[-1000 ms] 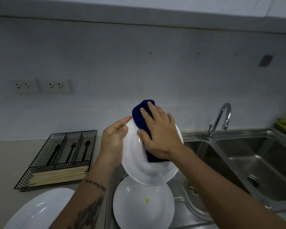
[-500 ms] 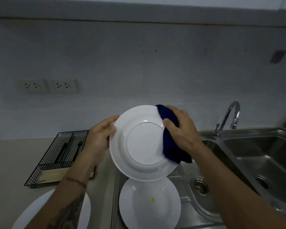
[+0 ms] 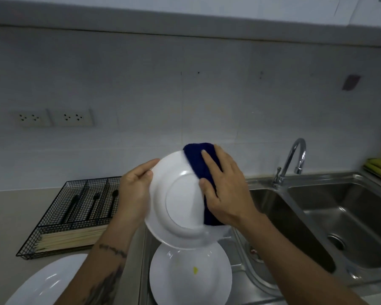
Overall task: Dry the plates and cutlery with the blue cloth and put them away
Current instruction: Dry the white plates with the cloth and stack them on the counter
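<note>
**Plate wiped over the sink**

A glossy white plate [image 3: 180, 208] is held tilted, underside and foot ring shown, its rim gripped by the left hand [image 3: 134, 194]. A folded dark blue cloth [image 3: 198, 166] is pressed against its right side under the flat-fingered right hand [image 3: 227, 190]. Below the hands, a second plate [image 3: 190, 276] bears a yellow speck.

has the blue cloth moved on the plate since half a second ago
Yes. The blue cloth has slid up the held plate from the right rim toward the top.
</note>
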